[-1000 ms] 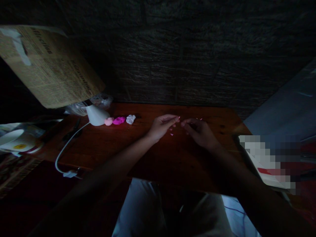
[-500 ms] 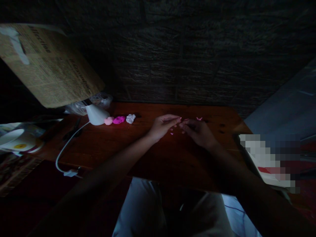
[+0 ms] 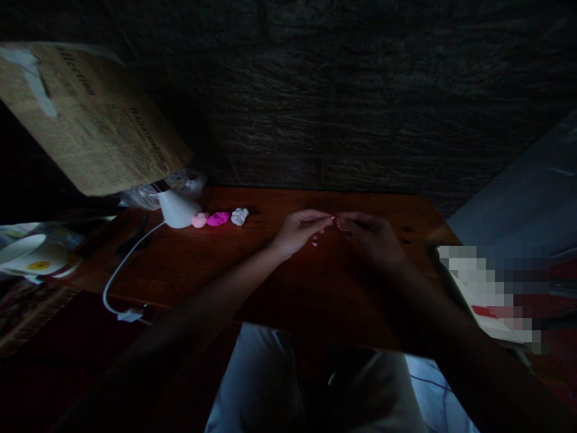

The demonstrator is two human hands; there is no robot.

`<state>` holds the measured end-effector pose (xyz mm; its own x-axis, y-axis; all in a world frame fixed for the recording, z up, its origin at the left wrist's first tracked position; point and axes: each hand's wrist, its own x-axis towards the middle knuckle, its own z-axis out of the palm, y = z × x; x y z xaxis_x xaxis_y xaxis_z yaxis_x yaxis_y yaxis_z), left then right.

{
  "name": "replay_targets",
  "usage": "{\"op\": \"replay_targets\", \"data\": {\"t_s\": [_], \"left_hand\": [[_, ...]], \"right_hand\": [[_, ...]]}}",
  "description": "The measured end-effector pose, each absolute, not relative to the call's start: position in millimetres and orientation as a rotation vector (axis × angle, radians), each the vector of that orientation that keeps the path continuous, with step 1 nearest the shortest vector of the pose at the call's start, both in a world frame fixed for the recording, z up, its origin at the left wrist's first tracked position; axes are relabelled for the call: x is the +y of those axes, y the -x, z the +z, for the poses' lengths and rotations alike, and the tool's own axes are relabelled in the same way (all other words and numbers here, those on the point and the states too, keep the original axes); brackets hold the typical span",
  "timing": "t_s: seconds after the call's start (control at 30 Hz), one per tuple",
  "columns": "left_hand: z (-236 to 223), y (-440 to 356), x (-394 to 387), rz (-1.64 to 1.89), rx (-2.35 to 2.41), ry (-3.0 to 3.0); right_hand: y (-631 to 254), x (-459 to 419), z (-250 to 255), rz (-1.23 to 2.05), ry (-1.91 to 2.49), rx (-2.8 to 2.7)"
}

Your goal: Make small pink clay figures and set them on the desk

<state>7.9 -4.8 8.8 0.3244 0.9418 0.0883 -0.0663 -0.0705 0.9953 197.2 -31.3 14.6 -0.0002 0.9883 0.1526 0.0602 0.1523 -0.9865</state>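
My left hand [image 3: 297, 230] and my right hand [image 3: 372, 237] meet fingertip to fingertip above the middle of a dark wooden table [image 3: 252, 270]. Both hands are pinched together on something tiny and pink that I cannot make out. A small pink scrap [image 3: 314, 243] lies on the wood just below the fingertips. Further left three lumps of clay lie in a row: a pale pink lump [image 3: 198, 221], a magenta lump [image 3: 218, 219] and a white lump [image 3: 239, 216].
A white lamp base [image 3: 177, 209] stands at the back left under a newspaper shade [image 3: 90, 120], and its white cable [image 3: 118, 276] runs to the front edge. Crumpled plastic [image 3: 184, 180] lies behind it. A white dish [image 3: 31, 258] sits far left, papers [image 3: 487, 300] at the right.
My right hand has moved left and closed up against my left hand, so the fingertips now touch. The pink bit seen beyond my right hand is now hidden.
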Motion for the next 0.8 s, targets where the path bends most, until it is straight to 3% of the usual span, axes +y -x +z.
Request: {"op": "replay_targets", "data": {"t_s": [0.8], "left_hand": [[7.0,-8.9,-5.2,1.025,0.860,-1.393]], "right_hand": [[-194.4,-31.3,17.0,1.229,1.056,-1.119]]}}
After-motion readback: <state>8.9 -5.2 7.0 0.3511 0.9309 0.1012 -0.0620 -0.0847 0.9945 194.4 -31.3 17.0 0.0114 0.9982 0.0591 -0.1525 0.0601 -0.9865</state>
